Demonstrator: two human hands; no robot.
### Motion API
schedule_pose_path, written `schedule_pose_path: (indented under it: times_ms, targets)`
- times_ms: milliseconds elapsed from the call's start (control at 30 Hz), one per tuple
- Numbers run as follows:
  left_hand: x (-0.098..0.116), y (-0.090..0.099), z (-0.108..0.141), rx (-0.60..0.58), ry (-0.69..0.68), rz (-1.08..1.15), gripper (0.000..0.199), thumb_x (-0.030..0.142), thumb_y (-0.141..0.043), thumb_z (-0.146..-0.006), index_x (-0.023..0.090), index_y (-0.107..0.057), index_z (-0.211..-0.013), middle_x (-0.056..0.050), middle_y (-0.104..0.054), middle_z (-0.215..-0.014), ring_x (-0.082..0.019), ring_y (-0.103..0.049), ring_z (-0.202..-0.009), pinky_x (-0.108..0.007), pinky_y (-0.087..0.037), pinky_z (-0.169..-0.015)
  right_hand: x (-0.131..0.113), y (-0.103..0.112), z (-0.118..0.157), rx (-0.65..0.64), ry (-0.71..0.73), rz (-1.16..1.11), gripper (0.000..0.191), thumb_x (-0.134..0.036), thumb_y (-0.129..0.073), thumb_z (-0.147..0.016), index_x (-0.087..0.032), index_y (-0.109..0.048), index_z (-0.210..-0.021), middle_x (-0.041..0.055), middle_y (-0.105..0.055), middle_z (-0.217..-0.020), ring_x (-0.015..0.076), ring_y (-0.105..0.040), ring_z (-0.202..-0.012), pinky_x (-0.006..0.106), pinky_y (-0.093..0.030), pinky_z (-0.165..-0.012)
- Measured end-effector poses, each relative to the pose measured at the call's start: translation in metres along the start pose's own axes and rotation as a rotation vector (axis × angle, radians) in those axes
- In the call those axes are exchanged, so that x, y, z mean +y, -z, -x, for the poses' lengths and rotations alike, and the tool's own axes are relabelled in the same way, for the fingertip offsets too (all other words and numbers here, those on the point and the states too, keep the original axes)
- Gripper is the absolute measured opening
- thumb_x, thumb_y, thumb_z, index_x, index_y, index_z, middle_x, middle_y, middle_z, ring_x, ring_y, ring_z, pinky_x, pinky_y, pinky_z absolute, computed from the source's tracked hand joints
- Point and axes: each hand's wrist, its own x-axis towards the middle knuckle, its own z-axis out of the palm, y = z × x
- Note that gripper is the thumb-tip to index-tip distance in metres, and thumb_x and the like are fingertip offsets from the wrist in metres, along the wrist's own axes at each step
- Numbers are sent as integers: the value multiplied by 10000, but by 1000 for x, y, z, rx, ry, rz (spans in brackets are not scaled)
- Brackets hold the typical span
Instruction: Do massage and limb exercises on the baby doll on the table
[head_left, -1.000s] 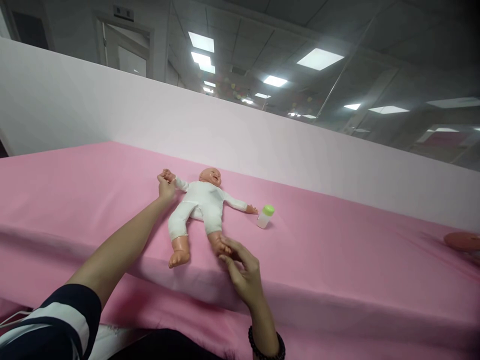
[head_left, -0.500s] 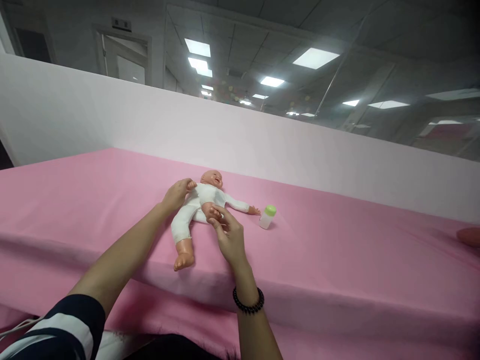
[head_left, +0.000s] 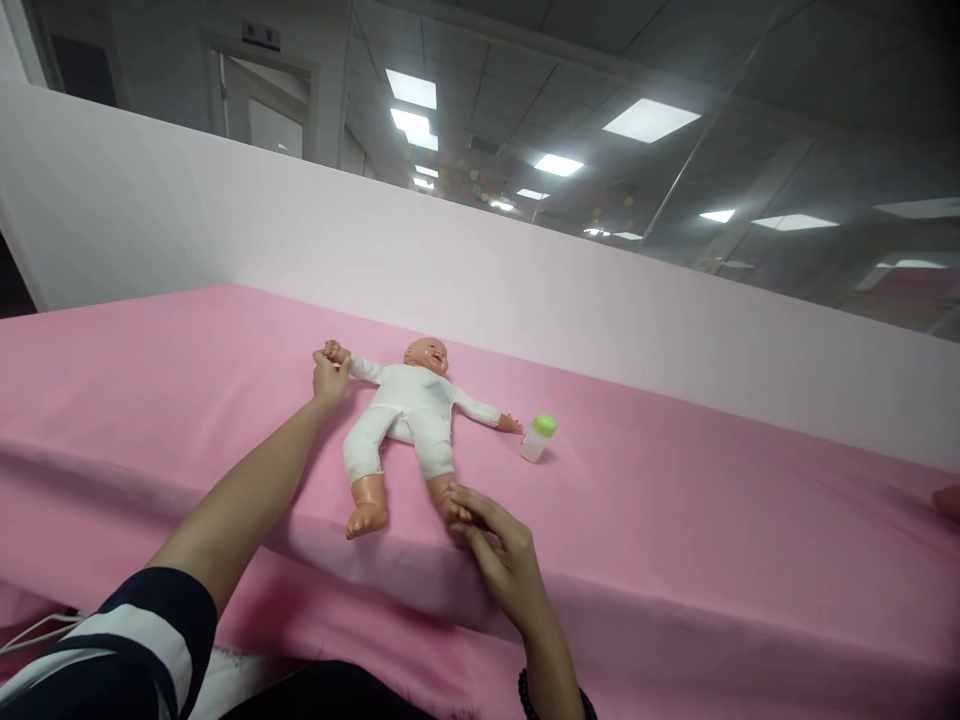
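Note:
A baby doll (head_left: 412, 410) in a white sleeper lies on its back on a pink cloth-covered table (head_left: 150, 390), arms spread and legs stretched toward me. My left hand (head_left: 330, 378) grips the doll's outstretched hand (head_left: 335, 352) at the far left. My right hand (head_left: 499, 545) has its fingers around the doll's bare lower leg and foot (head_left: 444, 498). The doll's other foot (head_left: 367, 510) rests free on the cloth. Just past the doll's free hand stands a small baby bottle (head_left: 538, 438) with a green cap, upright and apart from both my hands.
A pale pink-white partition (head_left: 450, 260) runs along the table's far side, with a glass wall and ceiling lights beyond it. A rounded flesh-coloured object (head_left: 946, 502) sits cut off at the right edge. The cloth drapes over the near edge.
Half a second ago the doll's arm and leg were bent inward, my hands close to its chest. Now my left hand holds the arm out and my right hand holds the leg straight.

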Motion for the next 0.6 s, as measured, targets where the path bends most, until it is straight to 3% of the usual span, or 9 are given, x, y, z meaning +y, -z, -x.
schedule_pose_path:
  times_ms: [67,167,267,333,433,600]
  targets:
    - [17,-3,11,-65,-135,-85,386,251,-623,-924,202,-492,-1284,-134,-692,-1165,-270,-704,-994,-413,-577,-858,-5,-4,-22,90,6,-33,372,-184,-599,-983,-309,-707,-1316,45,-732,-1331,220,-717,-1204,357,-600,-1038]
    - [39,-7,25,-294,-475,-229,337,234,-582,-938,211,-594,-1274,-119,-722,-1225,-272,-690,-1113,-420,-549,-975,-14,-16,-61,194,-40,-84,324,-225,-644,-960,-267,-727,-1270,64,-759,-1268,236,-742,-1138,373,-615,-1003]
    - [47,-7,32,-487,-736,-359,304,207,-550,-946,218,-682,-1220,-112,-736,-1261,-270,-670,-1178,-413,-524,-1028,-15,-34,-91,193,-63,-111,290,-215,-643,-937,-247,-741,-1208,63,-775,-1219,243,-752,-1108,385,-612,-1001]
    - [47,-6,33,-545,-823,-394,307,197,-538,-955,232,-700,-1213,-103,-731,-1292,-257,-670,-1176,-391,-530,-1013,-12,-45,-101,201,-59,-116,278,-218,-642,-929,-246,-744,-1185,60,-777,-1215,247,-747,-1127,393,-605,-1012]
    - [44,-5,32,-494,-736,-397,287,196,-552,-954,247,-695,-1197,-93,-743,-1256,-256,-683,-1139,-377,-546,-964,-11,-51,-99,242,-58,-132,276,-251,-650,-937,-244,-739,-1198,66,-776,-1214,245,-751,-1116,392,-613,-1004]
    - [35,-8,20,-164,-269,-184,390,238,-604,-935,219,-529,-1317,-119,-714,-1224,-260,-711,-1027,-386,-572,-873,-28,-25,-57,271,-27,-103,301,-254,-709,-927,-240,-734,-1226,77,-784,-1134,221,-776,-986,340,-662,-875]
